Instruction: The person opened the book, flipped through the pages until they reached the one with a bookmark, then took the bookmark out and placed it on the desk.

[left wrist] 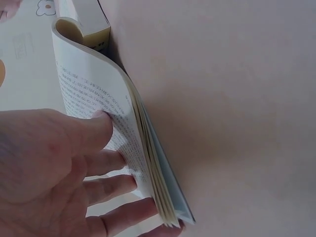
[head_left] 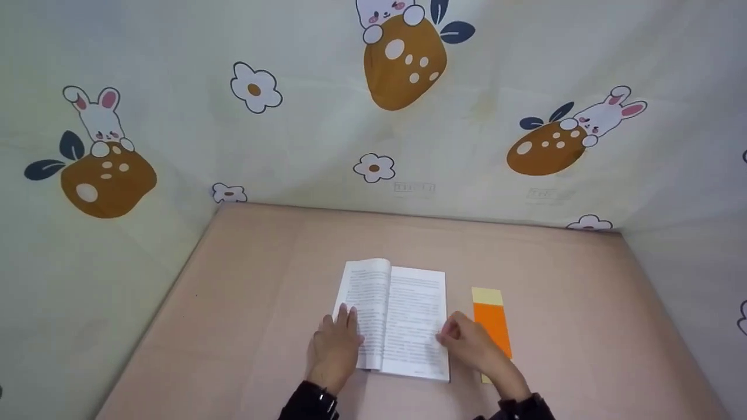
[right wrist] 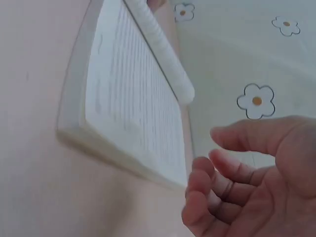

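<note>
An open book (head_left: 415,326) with printed pages lies on the table, its left-hand pages bulging up at the spine. My left hand (head_left: 337,344) rests on the left page, fingers spread and fairly straight. In the left wrist view its thumb (left wrist: 101,131) lies on the print and the fingertips reach the page edges. Beside the book's right edge is my right hand (head_left: 468,341), its fingers loosely curled. The right wrist view shows a gap between its thumb (right wrist: 242,134) and fingers, with nothing held there.
Right of the book lies a flat orange strip with pale yellow ends (head_left: 493,326), partly covered by the right hand and forearm. The pinkish table (head_left: 262,280) meets cloth walls (head_left: 303,134) printed with rabbits and flowers at the back and both sides.
</note>
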Tool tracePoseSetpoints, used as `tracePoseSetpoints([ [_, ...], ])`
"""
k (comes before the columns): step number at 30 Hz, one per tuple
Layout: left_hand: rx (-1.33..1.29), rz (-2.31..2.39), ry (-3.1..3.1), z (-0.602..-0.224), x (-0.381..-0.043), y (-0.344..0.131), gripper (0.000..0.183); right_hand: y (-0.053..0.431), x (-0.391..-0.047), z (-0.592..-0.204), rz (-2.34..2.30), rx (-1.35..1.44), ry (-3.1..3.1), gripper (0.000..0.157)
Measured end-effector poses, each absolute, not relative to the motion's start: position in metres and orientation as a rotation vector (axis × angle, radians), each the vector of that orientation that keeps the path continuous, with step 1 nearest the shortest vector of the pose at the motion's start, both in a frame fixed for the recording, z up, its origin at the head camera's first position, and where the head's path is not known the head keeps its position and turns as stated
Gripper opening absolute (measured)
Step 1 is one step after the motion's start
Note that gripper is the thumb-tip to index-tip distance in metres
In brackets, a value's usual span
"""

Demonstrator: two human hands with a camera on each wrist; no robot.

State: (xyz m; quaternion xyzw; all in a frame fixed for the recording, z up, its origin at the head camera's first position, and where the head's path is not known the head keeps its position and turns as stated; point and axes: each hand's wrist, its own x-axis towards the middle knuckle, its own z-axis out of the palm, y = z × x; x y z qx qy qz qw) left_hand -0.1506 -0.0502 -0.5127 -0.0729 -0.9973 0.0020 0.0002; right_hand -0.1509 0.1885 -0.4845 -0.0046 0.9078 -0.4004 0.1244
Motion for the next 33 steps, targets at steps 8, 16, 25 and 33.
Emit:
tracePoseSetpoints([
  [8, -0.239, -0.024, -3.112, -0.513, -0.15, -0.047, 0.054, 0.163, -0.133, -0.493, -1.264, -0.334, 2.419, 0.016],
  [16, -0.233, -0.032, -3.122, -0.511, -0.15, -0.048, 0.054, 0.157, -0.129, -0.503, -1.194, -0.377, 2.393, 0.016],
  [25, -0.14, -0.471, -3.089, -0.507, -0.149, -0.054, 0.053, 0.153, -0.126, -0.506, -1.179, -0.519, 2.415, 0.012],
  [33, -0.062, -0.667, -2.951, -0.495, -0.148, -0.048, 0.054, 0.155, -0.125, -0.513, -1.277, -0.557, 2.463, 0.027],
])
